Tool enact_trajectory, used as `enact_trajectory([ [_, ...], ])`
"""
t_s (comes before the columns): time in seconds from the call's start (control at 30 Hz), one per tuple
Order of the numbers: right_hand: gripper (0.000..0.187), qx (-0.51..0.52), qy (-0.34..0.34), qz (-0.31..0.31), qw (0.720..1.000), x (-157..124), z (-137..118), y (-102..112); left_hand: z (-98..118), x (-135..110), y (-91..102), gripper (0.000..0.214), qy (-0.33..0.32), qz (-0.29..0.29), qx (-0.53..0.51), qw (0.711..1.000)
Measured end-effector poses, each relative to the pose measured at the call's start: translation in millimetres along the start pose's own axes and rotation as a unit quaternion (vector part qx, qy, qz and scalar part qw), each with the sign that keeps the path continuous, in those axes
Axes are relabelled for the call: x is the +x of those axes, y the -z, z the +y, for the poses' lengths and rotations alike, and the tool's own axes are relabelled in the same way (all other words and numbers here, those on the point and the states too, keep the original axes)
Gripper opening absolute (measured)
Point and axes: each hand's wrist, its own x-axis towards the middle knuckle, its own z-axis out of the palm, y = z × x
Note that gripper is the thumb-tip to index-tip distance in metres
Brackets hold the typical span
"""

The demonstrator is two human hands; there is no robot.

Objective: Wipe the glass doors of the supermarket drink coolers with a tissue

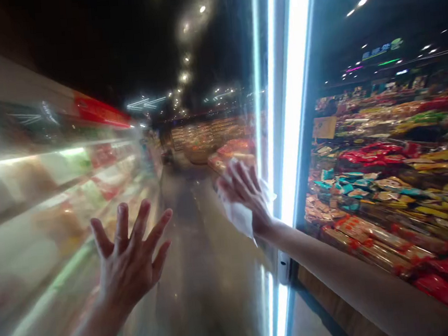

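My right hand (pixel 252 197) lies flat over a white wiping cloth (pixel 239 220), holding it beside a brightly lit vertical door frame (pixel 290 110). The cloth seems pressed to a glass pane, which shows mainly through its reflections. Its edges stick out below and around my fingers. At the lower left, my left hand (pixel 127 265) is raised with its fingers spread wide, and nothing is in it. Whether its fingertips touch the glass, I cannot tell.
Blurred lit shelves (pixel 66 202) with goods run along the left. To the right of the frame, a display of packaged snacks (pixel 383 190) reaches far back. A shiny floor (pixel 191 244) stretches down the middle, with ceiling lights (pixel 184 77) above.
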Motion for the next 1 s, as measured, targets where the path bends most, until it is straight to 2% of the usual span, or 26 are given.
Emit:
enact_trajectory([
  [0.07,0.077,0.045,0.115,-0.031,0.992,6.3,-1.2,3.6,0.0,-0.7,0.8,0.074,-0.016,-0.006,0.01,1.0],
  [0.1,0.073,0.061,0.138,-0.025,0.988,13.6,0.2,6.3,-1.5,-1.6,1.5,0.073,-0.021,-0.01,0.017,1.0],
  [0.13,0.069,0.072,0.132,-0.001,0.989,23.4,3.0,9.4,-3.7,-2.9,2.5,0.073,-0.024,-0.016,0.026,0.999],
  [0.23,0.062,0.103,0.041,0.12,0.987,57.6,10.6,17.2,-11.7,-7.7,7.9,0.075,-0.014,-0.029,0.05,0.998],
  [0.27,0.061,0.117,0.032,0.137,0.983,66.3,9.6,18.3,-14.0,-9.4,10.9,0.075,-0.008,-0.032,0.058,0.998],
  [0.33,0.06,0.14,0.073,0.11,0.981,75.8,0.3,18.7,-17.9,-12.8,19.3,0.075,0.006,-0.042,0.071,0.997],
  [0.43,0.067,0.136,0.177,0.015,0.975,77.3,-22.7,18.1,-26.2,-18.0,38.0,0.074,0.03,-0.065,0.099,0.993],
  [0.5,0.087,0.124,0.176,-0.015,0.976,78.5,-36.1,17.2,-36.0,-23.3,52.6,0.073,0.054,-0.083,0.119,0.988],
  [0.57,0.099,0.113,0.132,-0.029,0.984,79.9,-48.9,13.2,-48.6,-32.1,66.4,0.073,0.081,-0.094,0.131,0.983],
  [0.63,0.091,0.114,0.126,-0.03,0.985,77.1,-64.8,5.2,-61.6,-44.8,77.7,0.074,0.107,-0.097,0.136,0.98],
  [0.73,0.07,0.16,0.238,-0.033,0.957,69.0,-94.0,-9.7,-77.6,-67.9,88.9,0.075,0.132,-0.102,0.141,0.976],
  [0.8,0.065,0.187,0.288,-0.043,0.938,70.9,-111.3,-16.7,-85.2,-82.6,93.4,0.077,0.143,-0.11,0.14,0.974],
  [0.93,0.069,0.176,0.21,-0.031,0.961,92.3,-138.6,-22.2,-94.0,-105.8,97.3,0.076,0.144,-0.095,0.136,0.976],
  [1.0,0.064,0.177,0.222,-0.033,0.958,97.4,-152.7,-25.0,-94.9,-115.0,97.5,0.075,0.142,-0.087,0.13,0.977],
])
